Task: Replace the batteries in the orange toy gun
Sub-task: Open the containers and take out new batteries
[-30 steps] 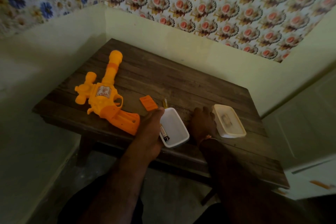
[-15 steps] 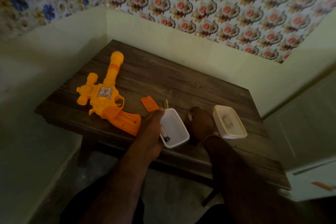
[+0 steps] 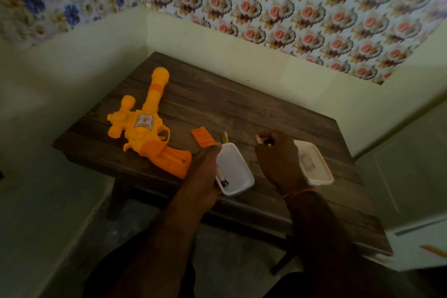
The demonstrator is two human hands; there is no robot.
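The orange toy gun (image 3: 147, 129) lies on its side at the left of the wooden table (image 3: 242, 109), barrel pointing away and its grip end open. Its small orange battery cover (image 3: 202, 137) lies loose to the right of it. A white tray (image 3: 238, 172) holds one dark battery (image 3: 221, 175) along its left wall. My left hand (image 3: 203, 172) rests against that tray's left side, fingers fairly straight. My right hand (image 3: 279, 157) is raised right of the tray and pinches a small battery (image 3: 262, 140) at its fingertips. Another battery (image 3: 225, 137) lies on the table behind the tray.
A second white container (image 3: 321, 172) with a small item inside stands at the right, partly behind my right hand. The table sits in a corner with walls at the back and left. A white cabinet (image 3: 411, 201) stands close on the right.
My right hand has lifted off the table between the two containers and now holds a battery in its fingertips. My left hand has stayed at the tray.
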